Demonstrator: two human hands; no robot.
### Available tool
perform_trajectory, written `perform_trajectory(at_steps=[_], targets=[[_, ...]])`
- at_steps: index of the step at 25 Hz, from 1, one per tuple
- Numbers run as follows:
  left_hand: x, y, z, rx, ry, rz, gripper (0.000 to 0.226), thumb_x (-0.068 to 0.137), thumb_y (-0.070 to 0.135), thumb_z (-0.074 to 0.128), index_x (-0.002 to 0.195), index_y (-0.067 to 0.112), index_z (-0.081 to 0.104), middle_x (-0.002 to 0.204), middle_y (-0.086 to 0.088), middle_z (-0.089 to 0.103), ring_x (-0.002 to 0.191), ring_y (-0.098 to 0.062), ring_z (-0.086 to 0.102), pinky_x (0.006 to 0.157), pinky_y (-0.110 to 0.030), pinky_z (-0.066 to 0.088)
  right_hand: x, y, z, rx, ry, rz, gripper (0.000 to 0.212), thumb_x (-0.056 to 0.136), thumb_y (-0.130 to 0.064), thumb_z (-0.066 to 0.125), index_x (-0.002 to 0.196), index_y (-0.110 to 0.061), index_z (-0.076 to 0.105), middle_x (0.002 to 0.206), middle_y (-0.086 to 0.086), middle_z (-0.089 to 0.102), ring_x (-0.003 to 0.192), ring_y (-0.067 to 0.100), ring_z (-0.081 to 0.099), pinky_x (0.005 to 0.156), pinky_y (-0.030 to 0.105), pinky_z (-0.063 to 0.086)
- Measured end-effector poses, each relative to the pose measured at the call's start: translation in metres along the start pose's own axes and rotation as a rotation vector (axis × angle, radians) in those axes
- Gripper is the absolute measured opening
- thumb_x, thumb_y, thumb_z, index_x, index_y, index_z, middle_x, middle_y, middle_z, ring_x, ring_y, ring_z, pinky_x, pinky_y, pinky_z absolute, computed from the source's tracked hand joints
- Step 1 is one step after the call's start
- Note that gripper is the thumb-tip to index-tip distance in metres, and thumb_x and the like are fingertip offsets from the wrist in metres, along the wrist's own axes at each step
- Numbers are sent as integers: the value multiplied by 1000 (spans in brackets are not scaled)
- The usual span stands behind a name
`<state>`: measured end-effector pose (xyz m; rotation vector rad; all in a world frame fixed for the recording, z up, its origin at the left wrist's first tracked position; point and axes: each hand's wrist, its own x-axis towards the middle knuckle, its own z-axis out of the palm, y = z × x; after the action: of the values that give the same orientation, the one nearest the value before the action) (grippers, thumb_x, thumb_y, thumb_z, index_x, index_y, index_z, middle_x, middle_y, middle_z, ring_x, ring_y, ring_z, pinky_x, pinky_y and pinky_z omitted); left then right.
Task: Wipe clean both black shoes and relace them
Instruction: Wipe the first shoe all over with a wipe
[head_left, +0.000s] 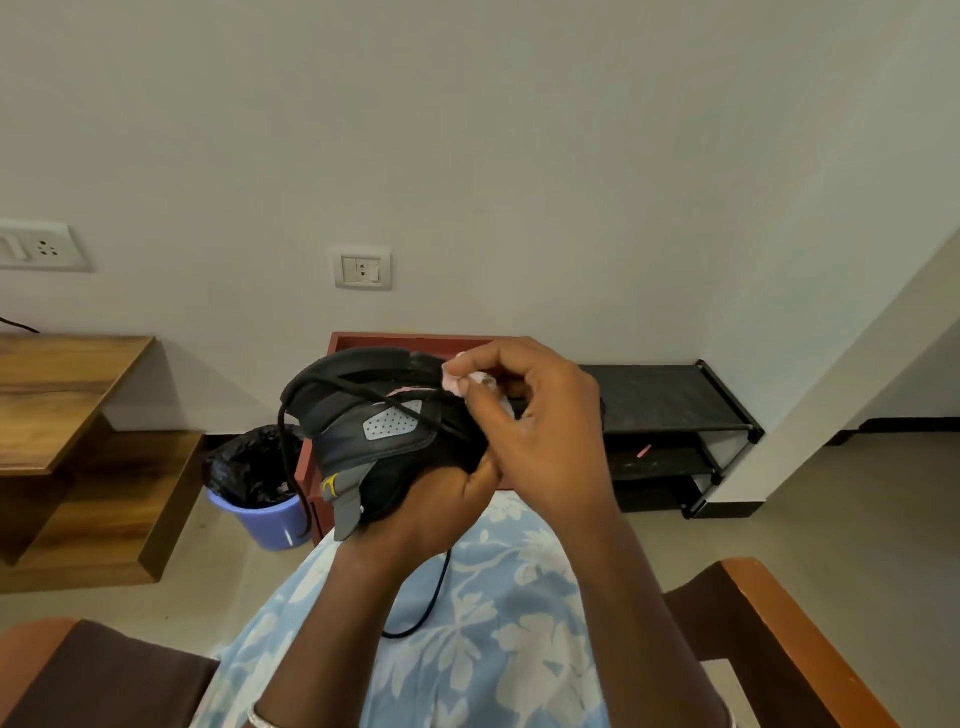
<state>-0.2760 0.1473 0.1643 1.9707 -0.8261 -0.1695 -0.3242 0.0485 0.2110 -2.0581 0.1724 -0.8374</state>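
A black shoe (363, 415) with a grey perforated patch and a yellow-marked tab is held up above my lap, sole edge upward. My left hand (441, 499) grips it from below. My right hand (524, 426) pinches a small pale pink wipe (457, 379) against the shoe's upper right edge. Loose black laces (291, 467) dangle from the shoe, one strand down the left side, another falling onto my lap. The second shoe is not in sight.
A red-brown stool (363, 340) stands behind the shoe. A purple bin (265, 514) lined with a black bag sits left of it. A black shoe rack (670, 415) is at right, wooden furniture (67, 395) at left. Chair armrests (779, 613) flank my lap.
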Motion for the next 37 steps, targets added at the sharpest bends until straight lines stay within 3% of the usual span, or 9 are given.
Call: perform_trajectory(at_steps=[3,8,11,16,24,28,30,34,37], targets=[[0,1,-1,-40,50,51,41,96,47,46,135,33,52,131,14,53,128,3,40,101,0,23,3,6,-12,33,-15,52,14,89,-8,73,95,-20,78,96,-12,73,92,7,69,82,26,58],[-1,2,-6,-24,122,2,23,97,40,55,117,33,64,106,21,54,108,6,44,88,10,20,10,31,-31,-534,182,172,8,92,-13,67,93,-20,70,96,-3,66,89,16,64,76,32,53],[1,1,-7,-21,121,32,20,98,37,55,115,33,63,108,20,55,105,14,40,89,9,19,8,26,-23,-435,159,125,13,93,-10,64,94,-21,71,97,-6,66,87,9,63,79,32,55],[0,1,1,-9,-18,14,55,92,50,43,139,22,49,138,9,50,138,-5,35,108,-7,21,1,-2,-3,-137,-11,-27,9,92,-17,71,96,-25,75,95,-14,68,94,4,65,83,23,55],[0,-1,-2,-52,111,31,30,96,41,54,125,35,60,113,24,51,105,19,34,88,12,16,7,25,-23,-369,171,188,15,93,-22,71,107,-20,70,104,-4,66,88,9,64,83,36,58],[3,-6,-2,-19,31,62,35,89,53,42,118,41,58,120,22,58,120,9,46,106,-7,32,6,12,-10,-335,102,151,11,93,-21,70,103,-21,74,101,-8,70,84,5,66,81,28,58],[2,-5,-3,-17,1,68,36,87,54,39,119,44,54,120,25,55,120,12,42,105,-4,28,4,3,-5,-202,33,89,11,91,-18,72,101,-21,77,102,-12,72,86,2,68,81,22,58],[2,-6,-2,-2,0,82,63,82,63,33,132,31,56,131,15,56,129,1,44,112,-19,32,4,-2,-10,-22,-84,75,15,89,-13,75,101,-22,76,100,-11,72,88,3,69,79,20,58],[1,-3,-4,-24,41,57,32,87,55,44,114,45,58,111,33,55,112,14,43,99,1,26,10,14,-30,-251,-23,157,24,90,-18,73,112,-25,68,95,-11,67,81,3,64,74,21,56]])
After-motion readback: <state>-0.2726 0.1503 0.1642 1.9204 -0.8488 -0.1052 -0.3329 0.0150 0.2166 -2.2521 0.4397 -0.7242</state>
